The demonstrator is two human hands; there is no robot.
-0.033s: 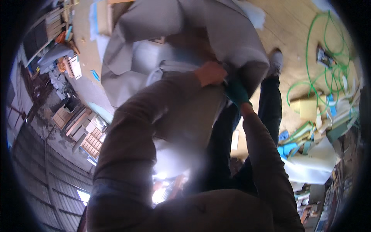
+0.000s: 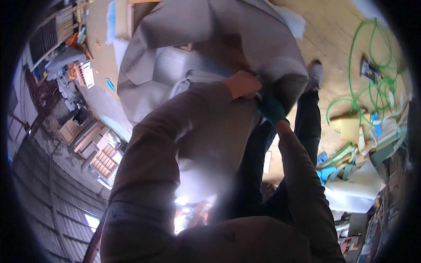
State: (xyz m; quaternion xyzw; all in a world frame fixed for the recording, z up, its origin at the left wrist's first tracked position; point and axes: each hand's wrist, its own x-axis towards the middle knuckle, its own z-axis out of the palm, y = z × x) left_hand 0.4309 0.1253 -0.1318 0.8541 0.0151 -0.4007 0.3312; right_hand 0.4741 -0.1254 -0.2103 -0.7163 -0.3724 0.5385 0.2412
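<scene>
A large grey sheet (image 2: 228, 39) of stiff, folded covering material hangs in front of me and fills the upper middle of the view. My left hand (image 2: 243, 83) is bare and closed on a fold of the sheet near its lower edge. Right beside it, my right hand (image 2: 272, 107) wears a green glove and grips the same edge from below. Both arms are in brown sleeves. Beneath the sheet show my dark trousers (image 2: 307, 122) and one shoe (image 2: 315, 72) on the plywood floor.
A green hose (image 2: 372, 79) lies coiled on the wooden floor at the right. Below it sit offcuts, blue scraps and a white foam piece (image 2: 355, 188). Wooden crates (image 2: 103, 160) and stacked clutter stand at the left by a corrugated wall.
</scene>
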